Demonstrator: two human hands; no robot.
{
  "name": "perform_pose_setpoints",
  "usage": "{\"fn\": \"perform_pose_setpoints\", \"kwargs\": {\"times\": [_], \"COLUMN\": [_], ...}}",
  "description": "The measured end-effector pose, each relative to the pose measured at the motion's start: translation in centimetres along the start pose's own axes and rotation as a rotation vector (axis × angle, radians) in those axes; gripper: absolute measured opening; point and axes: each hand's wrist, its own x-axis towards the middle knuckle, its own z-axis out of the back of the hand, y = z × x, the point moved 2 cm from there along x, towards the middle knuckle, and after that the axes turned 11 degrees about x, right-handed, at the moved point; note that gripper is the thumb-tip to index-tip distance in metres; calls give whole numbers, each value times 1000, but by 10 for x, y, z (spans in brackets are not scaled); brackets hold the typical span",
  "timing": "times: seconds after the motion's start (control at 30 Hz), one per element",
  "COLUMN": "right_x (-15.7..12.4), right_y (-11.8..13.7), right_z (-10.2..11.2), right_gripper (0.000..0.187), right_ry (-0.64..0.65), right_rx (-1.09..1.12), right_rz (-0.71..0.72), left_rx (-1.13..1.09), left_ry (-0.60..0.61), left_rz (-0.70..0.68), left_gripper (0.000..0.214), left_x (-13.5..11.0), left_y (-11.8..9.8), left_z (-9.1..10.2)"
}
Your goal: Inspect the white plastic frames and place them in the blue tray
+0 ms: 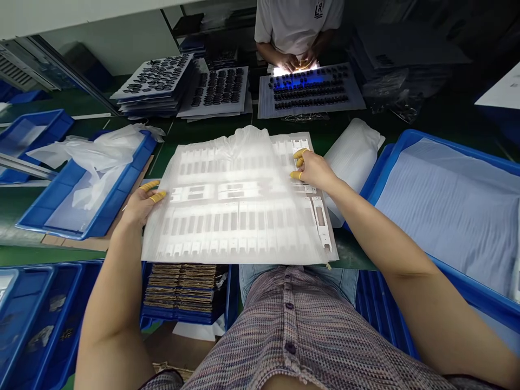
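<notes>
A stack of white perforated plates (323,223) in rows lies on a pale sheet in front of me. A thin, wrinkled white foam sheet (244,187) covers most of them, leaving the right edge bare. My left hand (140,203) is at the left edge of the foam sheet, thumb and forefinger stretched out and apart. Over the bare plates at the upper right, my right hand (311,168) has its thumb and forefinger spread, close to the foam's edge. Yellow finger cots cover fingertips on both hands. The undersides of my fingers are hidden.
On the left, a blue tray (87,227) holds crumpled foam; a larger blue tray (400,142) with foam sheets stands right. A foam roll (353,149) lies between. Opposite, a person (298,27) works behind a sheet of dark parts (311,89). Below sits a bin of cardboard dividers (181,290).
</notes>
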Motion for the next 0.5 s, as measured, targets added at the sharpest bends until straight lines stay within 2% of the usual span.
{"fn": "perform_pose_setpoints", "kwargs": {"times": [0.07,0.17,0.23,0.33,0.5], "right_x": [0,-4,-7,-13,-18], "right_y": [-2,-10,-18,-30,-41], "right_z": [4,22,38,54,59], "right_gripper": [42,44,44,41,44], "right_ry": [-12,-59,-94,-101,-87], "right_rx": [87,191,161,55,60], "right_rz": [-1,3,-1,-81,-159], "left_rx": [-4,-15,-17,-13,-4], "left_ry": [-1,-11,-9,-5,-8], "left_rz": [-21,-62,-85,-100,-109], "left_gripper": [57,64,69,70,71], "left_x": [-4,-9,-10,-7,-3], "left_y": [-3,-6,-5,-1,3], "left_z": [1,3,2,-2,-10]}}
